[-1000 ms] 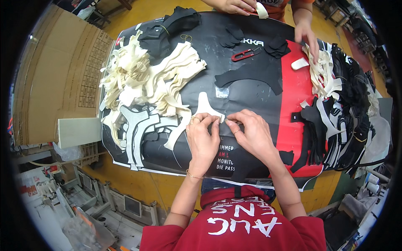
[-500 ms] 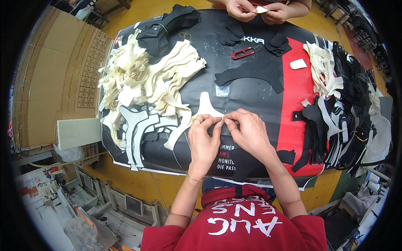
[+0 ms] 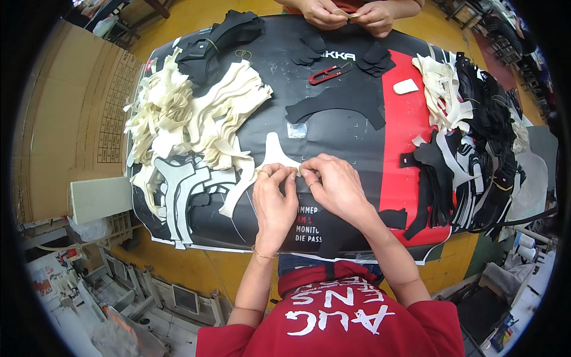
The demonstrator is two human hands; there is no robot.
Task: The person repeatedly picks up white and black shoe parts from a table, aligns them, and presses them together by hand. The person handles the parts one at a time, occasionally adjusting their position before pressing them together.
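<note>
Between my two hands is a cream Y-shaped fabric piece (image 3: 272, 146), lying on the black table cover with one arm pointing away from me and another curving down to the left. My left hand (image 3: 275, 193) pinches its near edge between thumb and fingers. Right beside it, my right hand (image 3: 335, 184) pinches the same edge, the fingertips of both hands nearly touching. My fingers hide the part of the fabric they hold. Just left of the piece spreads a large pile of cream fabric cutouts (image 3: 223, 113), with grey-white curved cutouts (image 3: 175, 190) nearer to me.
Red-handled thread snips (image 3: 326, 75) lie beyond a black curved cutout (image 3: 339, 110). Bundles of black and white strips (image 3: 476, 137) crowd the right edge. Across the table, a co-worker's hands (image 3: 351, 16) hold a small light piece. A tall cardboard box (image 3: 71, 101) stands at left.
The whole view has shifted, so the table and its contents sit a little further left. My hands keep their pinch on the cream piece. The co-worker's hands have shifted slightly with their piece.
</note>
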